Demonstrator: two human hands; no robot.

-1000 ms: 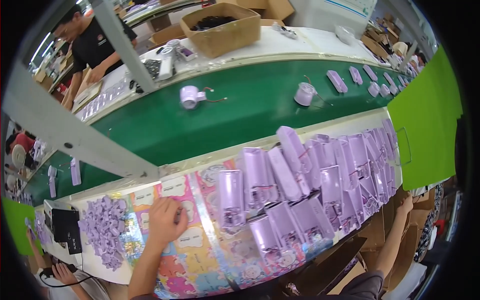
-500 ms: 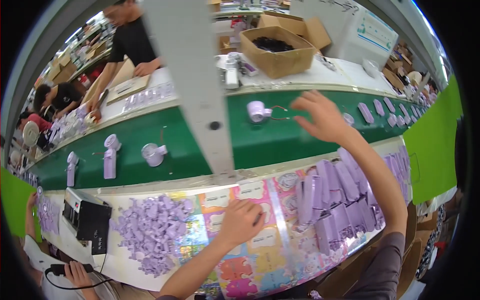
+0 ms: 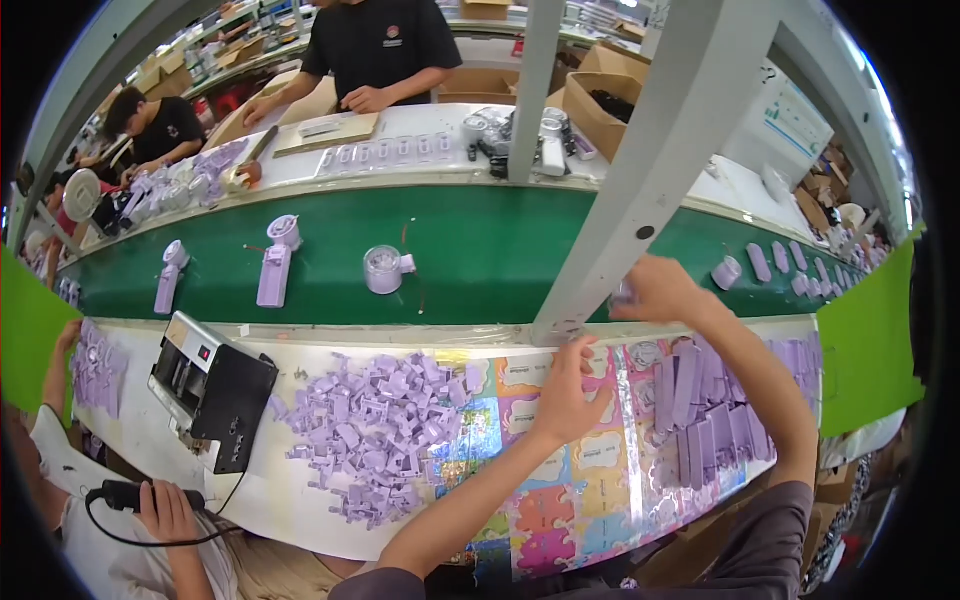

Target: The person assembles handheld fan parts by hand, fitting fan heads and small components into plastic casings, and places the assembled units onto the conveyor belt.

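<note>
Left of my left hand sit one machine and, on the belt, one round housing, two large handled units.

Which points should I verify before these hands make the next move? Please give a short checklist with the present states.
1. Right hand on the round part: ok, fingers touch it.
2. Round part fully visible: not ok, fingers cover much of it.
3. Round part lifted off the green belt: cannot tell.
4. Left hand empty: cannot tell, its palm is hidden.
5. Small purple pieces apart from the long cases: ok, colourful sheet between.
</note>
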